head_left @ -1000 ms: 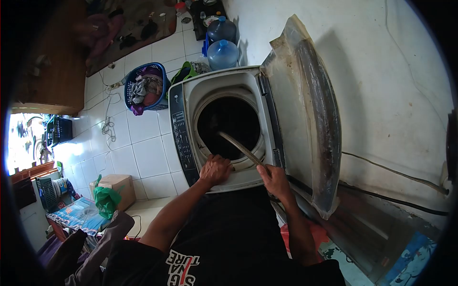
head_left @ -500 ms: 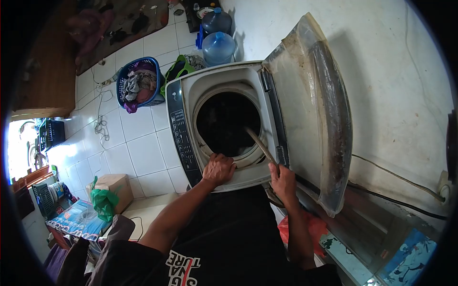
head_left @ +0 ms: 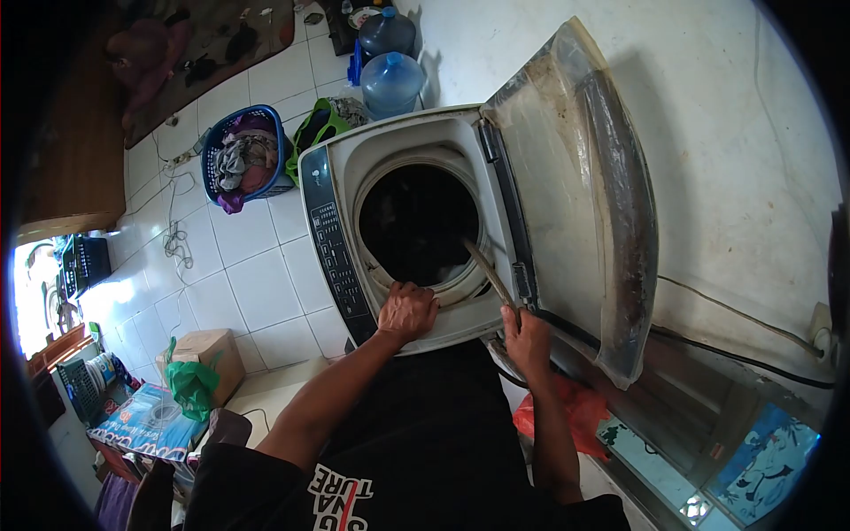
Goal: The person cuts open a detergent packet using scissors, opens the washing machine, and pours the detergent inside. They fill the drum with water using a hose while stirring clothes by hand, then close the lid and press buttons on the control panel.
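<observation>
A top-loading washing machine [head_left: 409,343] stands in front of me. Its lid [head_left: 556,195], covered in clear plastic, is raised against the wall. Inside the round drum [head_left: 416,221] it is too dark to make out the contents. My left hand [head_left: 408,311] is curled over the near rim of the opening, fingertips hidden past the edge. In my right hand [head_left: 528,341], at the near right corner, is a brownish hose [head_left: 489,270]. The hose's end reaches over the rim into the drum, and the rest trails below my hand.
A blue laundry basket [head_left: 282,168] of clothes and a green bag [head_left: 317,124] stand left of the machine. Water jugs [head_left: 392,87] are behind it. A cardboard box [head_left: 226,354] sits lower left, a red bag [head_left: 575,420] lower right. Another person [head_left: 146,53] is on the rug.
The view has shifted slightly, so the floor objects appear a little further left. Both hands keep their places, the left on the rim and the right around the hose.
</observation>
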`<state>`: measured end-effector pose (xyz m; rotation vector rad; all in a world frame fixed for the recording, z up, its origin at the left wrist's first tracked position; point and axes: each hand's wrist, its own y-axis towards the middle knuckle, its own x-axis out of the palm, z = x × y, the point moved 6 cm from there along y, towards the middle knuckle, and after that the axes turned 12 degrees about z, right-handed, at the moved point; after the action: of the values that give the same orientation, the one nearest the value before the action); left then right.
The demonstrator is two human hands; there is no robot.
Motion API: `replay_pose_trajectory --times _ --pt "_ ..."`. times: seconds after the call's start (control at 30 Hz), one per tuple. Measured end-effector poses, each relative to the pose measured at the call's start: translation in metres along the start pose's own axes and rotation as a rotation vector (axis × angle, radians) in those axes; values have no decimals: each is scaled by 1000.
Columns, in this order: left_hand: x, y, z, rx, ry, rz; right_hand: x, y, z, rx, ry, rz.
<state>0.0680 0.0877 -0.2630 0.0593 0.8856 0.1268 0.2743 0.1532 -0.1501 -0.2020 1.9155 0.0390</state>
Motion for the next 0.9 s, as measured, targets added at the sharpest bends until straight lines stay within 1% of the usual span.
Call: replay_pose_trajectory --times 0.13,0.2,0.33,0.4,0.63,0.7,0.73,0.8,0.9 --pt "-3 1 2 -18 -12 -12 1 -7 -2 26 3 -52" --pt "-4 2 3 -22 -12 -16 6 -9 -4 31 55 -124" --pt "-1 0 2 -11 -4 9 14 -10 -10 39 144 -155" --pt "1 -2 2 -15 3 -9 21 -9 -11 91 194 -218" --pt "1 -1 3 -31 30 -26 35 1 -38 25 315 -279" --pt "2 -1 2 -25 40 -17 36 5 -46 27 355 -344" --pt "0 -1 4 -24 43 -16 36 7 -50 22 358 -345" --pt "-3 -2 5 -32 49 -21 33 12 -58 20 458 -313" --pt "-3 -1 5 -43 50 -26 43 20 -53 36 499 -272"
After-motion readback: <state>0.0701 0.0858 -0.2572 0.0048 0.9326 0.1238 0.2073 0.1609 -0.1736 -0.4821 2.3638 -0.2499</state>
